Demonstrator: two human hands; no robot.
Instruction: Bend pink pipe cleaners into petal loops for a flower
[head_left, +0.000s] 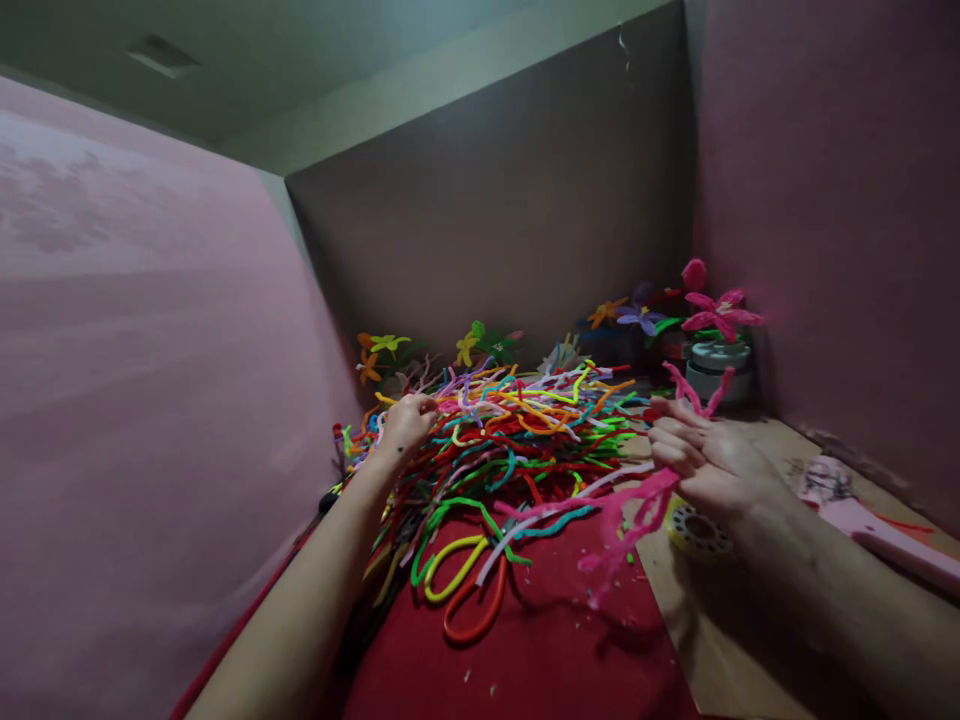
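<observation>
My left hand reaches into the left side of a heap of many-coloured pipe cleaners. Its fingers are pinched, and a pink pipe cleaner shows at the tips. On the right, my right hand is closed around bent bright pink pipe cleaners. Their looped ends hang below the fist, blurred, and other pink ends stick up above it. Scissors with one yellow and one red handle loop lie in front of the heap, their blades partly hidden under strands.
A red cloth covers the front, beside a brown board. A yellow-rimmed spool sits below my right hand. A pink tool lies far right. Pipe-cleaner flowers stand along the back, one above a pale jar.
</observation>
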